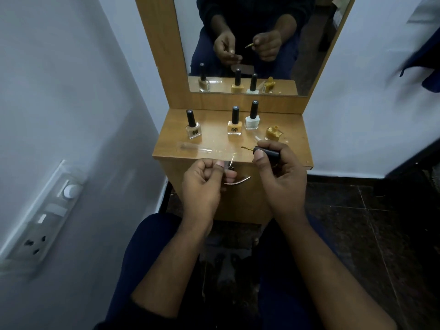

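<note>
Well, slim blk cap (267, 152), gold bristles (246, 148)

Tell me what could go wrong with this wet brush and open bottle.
The brush in the right hand carries gold polish and could drip on the wooden top or the left hand pinching a small clear piece. The uncapped gold bottle stands just beyond that hand; a careless reach might tip it.

Four polish bottles line the back half of the worktop (214, 120): a beige bottle (192, 126) near the left edge, an orange bottle (234, 122) and a white bottle (252, 116) close together mid-back, and an uncapped gold bottle (273, 133) toward the right edge. A wide gap lies open between beige and orange. A clear plastic strip (195, 148) lies near the near-left edge. The left grip (204, 179), pinching a small clear piece (225, 163), and the right grip (278, 177), holding the brush cap (267, 152), crowd the near edge. The mirror frame (238, 101) walls the back.
</note>
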`<state>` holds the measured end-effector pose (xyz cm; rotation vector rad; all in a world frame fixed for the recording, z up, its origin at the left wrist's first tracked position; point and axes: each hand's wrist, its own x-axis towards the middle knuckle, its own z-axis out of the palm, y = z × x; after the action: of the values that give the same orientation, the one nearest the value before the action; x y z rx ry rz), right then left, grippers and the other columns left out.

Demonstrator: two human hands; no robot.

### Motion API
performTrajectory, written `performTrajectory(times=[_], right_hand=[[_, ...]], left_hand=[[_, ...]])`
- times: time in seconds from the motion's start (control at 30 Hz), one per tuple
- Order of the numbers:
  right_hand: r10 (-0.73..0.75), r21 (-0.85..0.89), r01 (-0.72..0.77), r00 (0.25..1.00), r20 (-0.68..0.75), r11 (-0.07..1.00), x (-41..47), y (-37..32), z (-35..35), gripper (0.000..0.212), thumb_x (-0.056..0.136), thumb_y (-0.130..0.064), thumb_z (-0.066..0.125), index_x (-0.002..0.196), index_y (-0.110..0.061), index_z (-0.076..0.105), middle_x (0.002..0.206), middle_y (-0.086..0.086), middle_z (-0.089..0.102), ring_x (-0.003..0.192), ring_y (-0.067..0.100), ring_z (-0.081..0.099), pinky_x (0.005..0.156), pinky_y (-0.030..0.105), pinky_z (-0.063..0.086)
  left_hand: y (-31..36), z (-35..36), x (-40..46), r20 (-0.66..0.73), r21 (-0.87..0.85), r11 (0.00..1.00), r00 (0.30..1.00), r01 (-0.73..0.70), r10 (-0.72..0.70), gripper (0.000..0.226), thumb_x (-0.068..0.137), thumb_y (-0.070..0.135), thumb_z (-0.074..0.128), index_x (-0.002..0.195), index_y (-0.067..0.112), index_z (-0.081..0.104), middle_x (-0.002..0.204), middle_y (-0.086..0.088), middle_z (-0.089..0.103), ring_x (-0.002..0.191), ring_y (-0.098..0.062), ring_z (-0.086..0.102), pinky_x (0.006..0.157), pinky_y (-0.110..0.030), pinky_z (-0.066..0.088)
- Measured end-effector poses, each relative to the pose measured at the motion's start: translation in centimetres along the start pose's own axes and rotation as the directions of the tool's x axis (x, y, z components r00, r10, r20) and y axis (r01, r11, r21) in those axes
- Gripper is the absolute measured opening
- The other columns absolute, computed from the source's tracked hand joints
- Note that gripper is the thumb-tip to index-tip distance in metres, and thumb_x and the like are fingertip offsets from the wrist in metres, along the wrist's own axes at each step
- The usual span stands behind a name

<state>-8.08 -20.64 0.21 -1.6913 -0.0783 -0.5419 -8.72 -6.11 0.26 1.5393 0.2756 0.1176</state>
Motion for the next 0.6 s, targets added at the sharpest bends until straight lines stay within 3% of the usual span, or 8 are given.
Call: performTrajectory(times=[0.1,0.2,0.43,0.6], right_hand=[[-0.022,-0.008,0.022,0.999,0.041,1.0,-0.3,-0.2,0.3,0.017,0.099,-0.012,0.068,0.115,-0.008,0.07,0.107,-0.003,0.072,0.102,0.009,0.068,0.08,0.015,0.05],[-0.053,-0.016,0.054,0.997,0.062,0.998,-0.5,-0.5,0.6,0.015,0.099,-0.011,0.067,0.113,-0.009,0.069,0.104,-0.007,0.071,0.098,0.006,0.068,0.079,0.013,0.048],[-0.11,-0.097,0.119,0.989,0.098,0.988,-0.1,0.0,0.6,0.015,0.099,-0.009,0.067,0.113,-0.004,0.068,0.1,-0.004,0.07,0.095,0.004,0.066,0.077,0.013,0.047],[-0.131,-0.119,0.143,0.986,0.108,0.982,0.2,0.3,0.9,0.014,0.098,-0.009,0.067,0.112,-0.008,0.068,0.1,-0.002,0.07,0.093,0.006,0.066,0.075,0.015,0.048]], left_hand=[[0.1,-0.5,0.1,0.033,-0.028,1.0,0.999,-0.002,0.002,0.018,0.106,0.017,0.057,0.107,0.003,0.067,0.086,-0.011,0.079,0.081,-0.022,0.077,0.07,-0.033,0.059],[-0.1,-0.5,0.4,0.063,0.028,0.998,0.997,-0.054,0.053,0.015,0.106,0.02,0.057,0.104,0.008,0.066,0.083,-0.009,0.078,0.079,-0.023,0.077,0.072,-0.037,0.06],[-0.8,-0.5,1.5,0.046,0.124,0.979,0.987,-0.16,0.155,0.012,0.106,0.018,0.059,0.102,0.01,0.066,0.075,-0.006,0.077,0.067,-0.021,0.075,0.064,-0.022,0.052],[-0.9,-0.4,2.1,0.051,0.128,0.977,0.985,-0.172,0.167,0.012,0.105,0.018,0.06,0.101,0.009,0.067,0.073,-0.006,0.076,0.065,-0.021,0.075,0.063,-0.022,0.054]])
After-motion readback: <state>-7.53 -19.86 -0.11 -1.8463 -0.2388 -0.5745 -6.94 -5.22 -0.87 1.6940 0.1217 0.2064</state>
